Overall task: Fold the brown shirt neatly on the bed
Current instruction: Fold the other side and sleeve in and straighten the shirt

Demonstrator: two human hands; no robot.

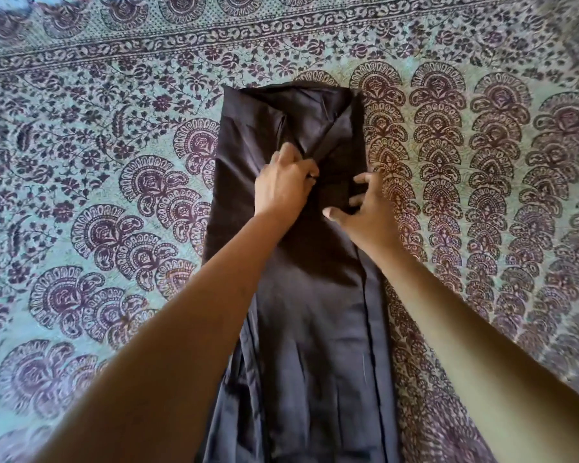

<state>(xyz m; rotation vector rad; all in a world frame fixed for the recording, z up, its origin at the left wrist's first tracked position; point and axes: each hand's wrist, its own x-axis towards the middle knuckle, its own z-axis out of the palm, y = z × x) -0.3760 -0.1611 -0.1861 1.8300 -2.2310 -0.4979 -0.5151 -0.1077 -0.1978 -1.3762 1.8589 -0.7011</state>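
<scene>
Hands are close together but not touching. Your left hand (286, 183) has its fingers curled into a bunch of cloth on the midline of the shirt (315, 329). Your right hand (365, 208) sits just beside it on the right flap, fingers bent. Whether it pinches a fold or only presses cannot be told.

Location: the shirt lies on the bed (114, 195) as a long narrow strip, side flaps turned inward, running away from you.

Risks, near to far:

1. Near end. This part shows lengthwise pleats, and nothing holds it down. If you pull toward the far end, expect it to drag and skew.
2. Middle. Creases radiate from the bunch under the left hand. Folding over them would likely leave a lump. Smooth the cloth first.
3. Flaps. The cloth looks smooth and faintly glossy, so judge it slippery. Either flap may slide open if released abruptly.
4. Far end. The flaps meet in a wrinkled V. Lifting from the middle could spread them.

Not visible:

- The near hem is cut off by the lower frame edge.
- Your left forearm (188, 322) covers part of the strip's left edge.
- The left fingertips are buried in cloth.
- The sleeves and collar cannot be made out.
- The far corners of the bed are blurred.
</scene>
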